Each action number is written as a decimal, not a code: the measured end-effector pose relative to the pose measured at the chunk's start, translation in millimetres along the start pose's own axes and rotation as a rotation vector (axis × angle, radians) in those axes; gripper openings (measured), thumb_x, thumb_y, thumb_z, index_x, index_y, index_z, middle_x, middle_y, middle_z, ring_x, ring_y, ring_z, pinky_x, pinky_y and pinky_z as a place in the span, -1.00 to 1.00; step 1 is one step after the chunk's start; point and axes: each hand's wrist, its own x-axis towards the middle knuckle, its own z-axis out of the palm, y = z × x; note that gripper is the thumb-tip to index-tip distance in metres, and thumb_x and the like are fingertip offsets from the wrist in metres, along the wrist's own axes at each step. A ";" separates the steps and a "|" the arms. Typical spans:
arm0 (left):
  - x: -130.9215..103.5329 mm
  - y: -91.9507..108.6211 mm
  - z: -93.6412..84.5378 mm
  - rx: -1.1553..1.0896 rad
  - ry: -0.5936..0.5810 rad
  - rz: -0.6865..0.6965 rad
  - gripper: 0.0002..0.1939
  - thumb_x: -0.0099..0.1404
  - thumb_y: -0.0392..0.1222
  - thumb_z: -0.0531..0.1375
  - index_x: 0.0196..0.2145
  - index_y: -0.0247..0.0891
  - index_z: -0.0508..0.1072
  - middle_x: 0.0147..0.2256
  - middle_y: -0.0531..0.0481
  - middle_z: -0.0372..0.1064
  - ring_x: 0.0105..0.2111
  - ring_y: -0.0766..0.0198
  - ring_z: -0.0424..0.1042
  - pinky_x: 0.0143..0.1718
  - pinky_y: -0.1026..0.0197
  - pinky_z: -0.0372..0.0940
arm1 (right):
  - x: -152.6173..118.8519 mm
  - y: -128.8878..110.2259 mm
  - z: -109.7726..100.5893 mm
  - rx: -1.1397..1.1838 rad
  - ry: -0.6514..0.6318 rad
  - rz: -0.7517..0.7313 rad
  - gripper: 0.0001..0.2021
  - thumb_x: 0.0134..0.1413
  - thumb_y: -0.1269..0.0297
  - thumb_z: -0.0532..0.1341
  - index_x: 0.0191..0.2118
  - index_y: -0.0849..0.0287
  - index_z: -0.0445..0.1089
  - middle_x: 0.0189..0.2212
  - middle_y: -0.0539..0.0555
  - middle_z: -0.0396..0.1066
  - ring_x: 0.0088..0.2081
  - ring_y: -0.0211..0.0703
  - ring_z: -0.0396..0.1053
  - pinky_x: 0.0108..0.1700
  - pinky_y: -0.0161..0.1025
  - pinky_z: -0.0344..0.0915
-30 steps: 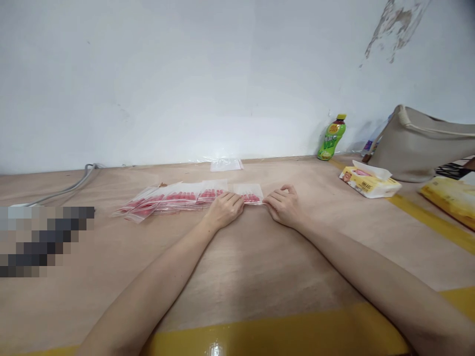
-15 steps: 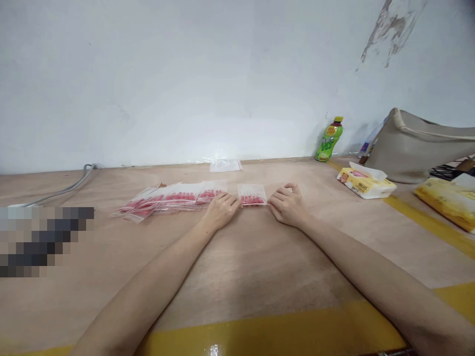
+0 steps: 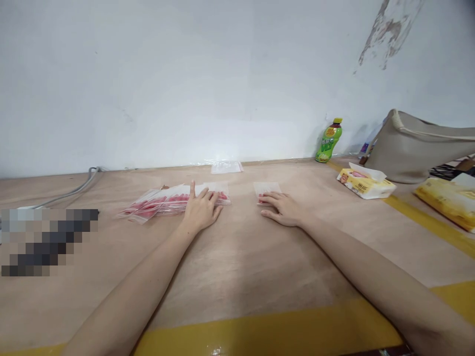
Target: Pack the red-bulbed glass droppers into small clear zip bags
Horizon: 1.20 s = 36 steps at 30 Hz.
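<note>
A spread row of clear plastic bags (image 3: pixel 148 206) with small red pieces inside lies on the wooden table, left of centre. Over the right part of this row rests my left hand (image 3: pixel 201 210), fingers spread and touching the bags. Apart from the row, to its right, lies a single clear bag (image 3: pixel 267 187) with red pieces. My right hand (image 3: pixel 282 209) lies on its lower part with the fingers extended, covering most of the red contents. What the red pieces are, I cannot tell.
Flat clear bags (image 3: pixel 226 167) lie near the wall. At right stand a green drink bottle (image 3: pixel 329 141), a yellow tissue pack (image 3: pixel 365 181), another yellow pack (image 3: pixel 447 200) and a beige bag (image 3: pixel 419 146). A grey cable (image 3: pixel 79 187) runs along the left. Yellow tape (image 3: pixel 267 326) marks the front edge.
My left hand has moved left onto the row of bags and its fingers have spread. The single bag has shifted right, and my right hand has opened flat over it.
</note>
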 end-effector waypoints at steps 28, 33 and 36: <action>14.4 47.2 34.6 -0.511 0.113 -0.011 -0.74 0.21 -0.25 0.15 -0.12 -0.29 0.40 -0.13 -0.11 0.39 -0.15 0.20 0.39 -0.11 0.15 0.30 | 22.1 -17.7 15.3 -0.347 0.453 -0.328 -0.78 0.12 0.38 0.03 -0.43 0.16 0.39 -0.51 0.03 0.39 -0.38 -0.22 0.21 -0.09 -0.16 -0.02; 17.8 50.9 25.7 -0.434 0.140 0.043 -0.78 0.20 -0.24 0.15 -0.16 -0.23 0.41 -0.20 -0.09 0.40 -0.17 0.14 0.36 -0.12 0.02 0.24 | 24.4 -18.8 14.4 -0.356 0.444 -0.335 -0.77 0.11 0.44 -0.01 -0.44 0.19 0.37 -0.51 0.05 0.37 -0.38 -0.22 0.20 -0.06 -0.12 -0.06; 25.4 54.1 21.7 -0.396 0.153 0.130 -0.85 0.22 -0.27 0.11 -0.24 -0.23 0.43 -0.24 -0.06 0.41 -0.20 0.18 0.35 -0.11 0.05 0.20 | 25.2 -19.5 13.9 -0.351 0.438 -0.333 -0.76 0.11 0.43 -0.02 -0.44 0.20 0.36 -0.51 0.05 0.36 -0.38 -0.22 0.20 -0.05 -0.11 -0.08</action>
